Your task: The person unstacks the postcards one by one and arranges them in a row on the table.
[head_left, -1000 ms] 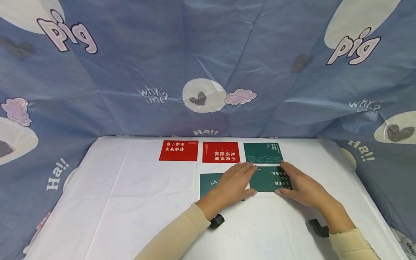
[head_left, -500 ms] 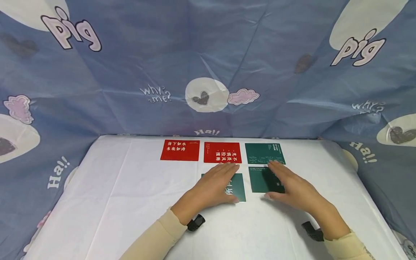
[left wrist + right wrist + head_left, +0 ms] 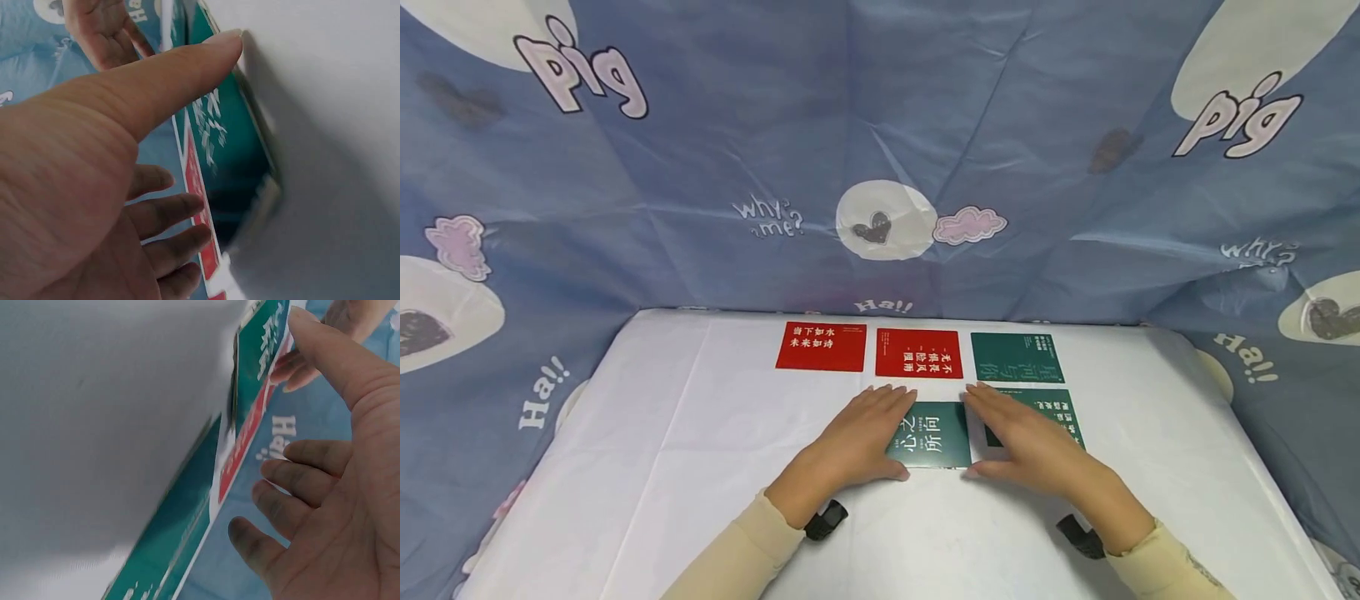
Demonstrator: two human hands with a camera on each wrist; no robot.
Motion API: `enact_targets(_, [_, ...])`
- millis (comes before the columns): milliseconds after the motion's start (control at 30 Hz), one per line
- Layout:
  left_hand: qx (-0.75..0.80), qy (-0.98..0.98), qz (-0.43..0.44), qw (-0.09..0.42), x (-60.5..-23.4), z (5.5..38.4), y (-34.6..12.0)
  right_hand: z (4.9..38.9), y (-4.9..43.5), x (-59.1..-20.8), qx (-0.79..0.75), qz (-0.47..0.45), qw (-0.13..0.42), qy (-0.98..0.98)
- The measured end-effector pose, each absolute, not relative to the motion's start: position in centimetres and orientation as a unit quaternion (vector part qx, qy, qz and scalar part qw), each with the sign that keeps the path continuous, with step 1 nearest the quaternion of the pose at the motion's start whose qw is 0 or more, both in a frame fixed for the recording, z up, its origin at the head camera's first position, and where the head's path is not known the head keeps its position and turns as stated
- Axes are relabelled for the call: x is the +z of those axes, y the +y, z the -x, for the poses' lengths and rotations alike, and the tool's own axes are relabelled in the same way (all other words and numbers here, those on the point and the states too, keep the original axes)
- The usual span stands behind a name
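A dark green card with large white characters lies on the white table between my two hands. My left hand is at its left edge, with straight fingers and the thumb spread apart. At the opposite edge is my right hand, fingers extended, partly covering a second green card to the right. In the left wrist view, the thumb passes over the green card. The right wrist view shows loosely spread fingers beside the cards.
Behind the hands runs a row of cards: a red card, another red card and a green card. A blue patterned cloth hangs along the back and sides of the white table.
Both hands have shifted left, from the right-hand green card to either side of the green card with large characters. That card, earlier partly covered by the left hand, now shows more fully.
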State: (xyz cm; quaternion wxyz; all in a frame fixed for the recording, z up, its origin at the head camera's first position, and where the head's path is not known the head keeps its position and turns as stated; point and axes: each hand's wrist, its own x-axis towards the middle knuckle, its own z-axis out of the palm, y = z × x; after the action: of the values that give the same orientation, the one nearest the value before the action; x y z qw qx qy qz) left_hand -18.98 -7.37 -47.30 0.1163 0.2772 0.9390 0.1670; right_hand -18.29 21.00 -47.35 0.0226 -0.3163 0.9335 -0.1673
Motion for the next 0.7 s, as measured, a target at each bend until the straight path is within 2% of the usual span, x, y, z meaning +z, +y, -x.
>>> enact_targets(367, [0.173, 0.937, -0.287, 0.099, -47.8, 18.9, -8.5, 18.8, 19.1, -48.0, -0.129, 0.364, 0.037, 0.922])
enact_targets(700, [0.155, 0.936, -0.308, 0.076, -48.2, 18.9, -8.7, 19.0, 18.8, -48.3, -0.116, 0.371, 0.040, 0.920])
